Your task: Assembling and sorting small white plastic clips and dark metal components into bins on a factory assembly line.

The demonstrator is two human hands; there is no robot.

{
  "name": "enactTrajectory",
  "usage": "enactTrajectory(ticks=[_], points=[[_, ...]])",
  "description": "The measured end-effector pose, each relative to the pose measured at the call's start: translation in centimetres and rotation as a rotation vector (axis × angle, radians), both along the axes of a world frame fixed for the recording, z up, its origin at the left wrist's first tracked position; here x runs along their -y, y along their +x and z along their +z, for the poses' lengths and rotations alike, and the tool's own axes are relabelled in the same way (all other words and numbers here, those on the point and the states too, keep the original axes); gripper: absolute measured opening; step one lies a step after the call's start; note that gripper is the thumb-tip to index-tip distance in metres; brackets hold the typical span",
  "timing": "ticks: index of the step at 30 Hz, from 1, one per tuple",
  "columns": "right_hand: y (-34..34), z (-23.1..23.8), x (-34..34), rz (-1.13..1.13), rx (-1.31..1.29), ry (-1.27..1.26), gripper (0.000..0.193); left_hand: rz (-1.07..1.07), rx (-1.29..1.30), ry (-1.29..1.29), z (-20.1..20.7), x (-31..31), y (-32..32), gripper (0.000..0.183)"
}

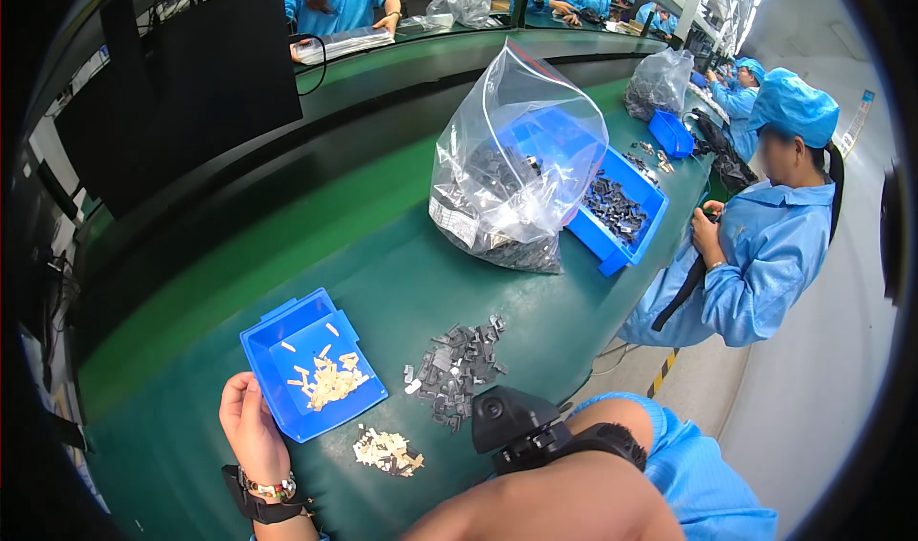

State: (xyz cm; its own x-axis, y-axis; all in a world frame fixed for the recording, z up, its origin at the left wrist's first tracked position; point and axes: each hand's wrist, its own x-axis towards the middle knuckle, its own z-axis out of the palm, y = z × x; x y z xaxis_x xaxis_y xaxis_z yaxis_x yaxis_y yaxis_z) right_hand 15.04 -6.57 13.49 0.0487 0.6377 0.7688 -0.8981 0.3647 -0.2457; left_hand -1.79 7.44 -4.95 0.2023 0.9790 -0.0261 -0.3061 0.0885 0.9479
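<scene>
My left hand (253, 428) grips the left edge of a small blue plastic bin (270, 357), thumb against its wall. Inside the bin lie several small cream-coloured pieces (331, 382). In front of it, on the green table, is a little heap of cream and dark bits (387, 451). A pile of small black and grey plastic parts (453, 369) lies to the right of the bin. My right arm (564, 503) is raised close at the bottom, a black camera device (516, 419) strapped around it; the fingers of that hand are hidden.
Farther back on the green table (373, 283) stands a clear plastic bag (497, 187) of dark parts, against a larger blue bin (643, 218) of black parts. A dark monitor (182, 101) stands at the left. A co-worker (765, 244) in blue sits at the right; others work beyond.
</scene>
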Motion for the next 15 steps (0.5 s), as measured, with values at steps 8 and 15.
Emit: enactTrajectory(ticks=[8,15], points=[[-0.9,-0.5,0.6,-0.004,-0.061,-0.034,0.01,0.003,-0.039,0.014,0.4,0.5,0.3,0.011],[-2.2,-0.1,2.4,-0.02,-0.129,-0.148,0.013,-0.004,-0.061,0.045,0.1,0.3,0.2,0.013]])
